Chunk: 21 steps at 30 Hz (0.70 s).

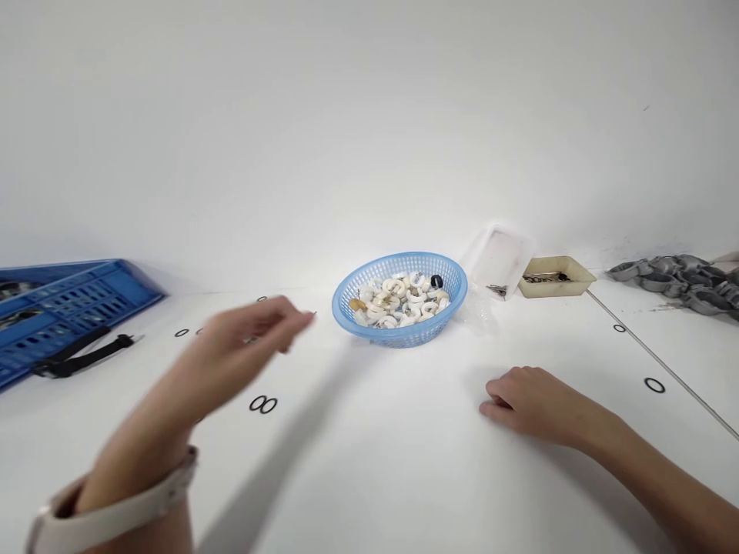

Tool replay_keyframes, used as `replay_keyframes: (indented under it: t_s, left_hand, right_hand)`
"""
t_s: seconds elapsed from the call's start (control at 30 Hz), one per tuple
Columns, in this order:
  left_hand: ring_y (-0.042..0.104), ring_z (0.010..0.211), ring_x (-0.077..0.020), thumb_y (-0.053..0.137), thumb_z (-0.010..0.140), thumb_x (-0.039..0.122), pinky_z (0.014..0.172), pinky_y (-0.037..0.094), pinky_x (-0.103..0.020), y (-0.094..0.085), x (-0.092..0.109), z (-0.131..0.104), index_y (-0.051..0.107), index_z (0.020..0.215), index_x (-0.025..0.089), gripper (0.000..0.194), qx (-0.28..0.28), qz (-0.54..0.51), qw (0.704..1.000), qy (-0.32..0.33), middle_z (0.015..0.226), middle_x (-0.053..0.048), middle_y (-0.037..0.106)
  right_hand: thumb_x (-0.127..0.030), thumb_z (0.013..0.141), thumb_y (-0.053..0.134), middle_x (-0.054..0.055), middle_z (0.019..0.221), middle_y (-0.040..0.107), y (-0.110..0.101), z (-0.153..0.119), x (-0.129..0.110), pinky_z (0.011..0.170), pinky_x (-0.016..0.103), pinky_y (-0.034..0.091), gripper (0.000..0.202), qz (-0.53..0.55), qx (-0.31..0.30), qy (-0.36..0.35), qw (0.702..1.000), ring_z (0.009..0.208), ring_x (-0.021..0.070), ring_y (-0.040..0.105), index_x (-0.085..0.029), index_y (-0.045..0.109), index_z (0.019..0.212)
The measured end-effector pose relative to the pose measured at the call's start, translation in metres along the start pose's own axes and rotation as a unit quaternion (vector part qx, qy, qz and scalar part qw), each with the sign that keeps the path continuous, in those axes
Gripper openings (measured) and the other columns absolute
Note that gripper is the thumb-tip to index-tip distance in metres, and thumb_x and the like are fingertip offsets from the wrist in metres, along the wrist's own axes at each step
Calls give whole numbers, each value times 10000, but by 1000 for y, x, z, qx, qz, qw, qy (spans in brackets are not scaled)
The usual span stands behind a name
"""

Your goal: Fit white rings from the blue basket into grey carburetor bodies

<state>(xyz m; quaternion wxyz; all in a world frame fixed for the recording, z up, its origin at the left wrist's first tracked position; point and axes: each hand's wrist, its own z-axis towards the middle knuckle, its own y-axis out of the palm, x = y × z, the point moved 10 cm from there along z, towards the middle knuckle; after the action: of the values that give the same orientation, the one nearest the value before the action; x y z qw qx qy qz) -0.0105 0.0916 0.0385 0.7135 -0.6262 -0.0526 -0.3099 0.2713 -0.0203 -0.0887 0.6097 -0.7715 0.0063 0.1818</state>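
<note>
My left hand (254, 338) is raised over the white table to the left of the blue oval basket. Its thumb and fingers are pinched together, and a tiny dark tip shows at the fingertips, too small to name. My right hand (519, 400) rests on the table in front and to the right of the basket, fingers curled in; whether it holds anything is hidden. White and yellowish ring-shaped pieces (404, 300) and one dark piece (437, 282) lie in the blue basket (398, 335). Two black rings (263, 405) lie side by side below my left hand.
At the far left are a blue crate (109, 296) and a black strap-like piece (86, 358). A white tray (501, 258), clear plastic (479, 312) and a cream tray (557, 288) stand right of the basket. Grey parts (681, 281) lie far right, with a black ring (654, 385) nearer.
</note>
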Motion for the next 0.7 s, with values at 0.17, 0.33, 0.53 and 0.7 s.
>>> replay_keyframes:
  t_s: [0.17,0.33,0.53,0.7]
  left_hand:
    - [547,833,-164,407,926,701,735,355,-211,-57,-97,19,572,1012,165,567,181,227,949,-125,843,4,578]
    - [599,806,-237,235,950,791,651,393,-225,-19,-150,23,592,1097,162,738,146,296,943,-39,860,-74,621]
    - [625,773,-227,336,967,706,631,388,-209,-12,-162,22,615,1041,183,597,130,306,941,-62,830,-45,661]
    - [652,980,-273,358,957,568,656,397,-192,-6,-167,28,561,1251,165,539,19,322,935,-147,1112,-84,710]
  right_hand:
    - [-293,927,418,-41,559,259,3,1,2,544,304,162,373,5,-16,6,1000,526,122,244,-203,193,643]
    - [-268,915,430,-43,551,259,-2,-2,-1,545,302,154,368,16,-17,14,1000,525,122,268,-203,208,630]
    - [-254,899,431,-45,553,196,-3,-2,0,549,304,140,368,23,-5,9,1000,531,124,213,-203,170,645]
    - [-251,878,447,-44,541,197,-2,0,2,545,306,139,372,32,-1,5,999,524,121,201,-198,167,639]
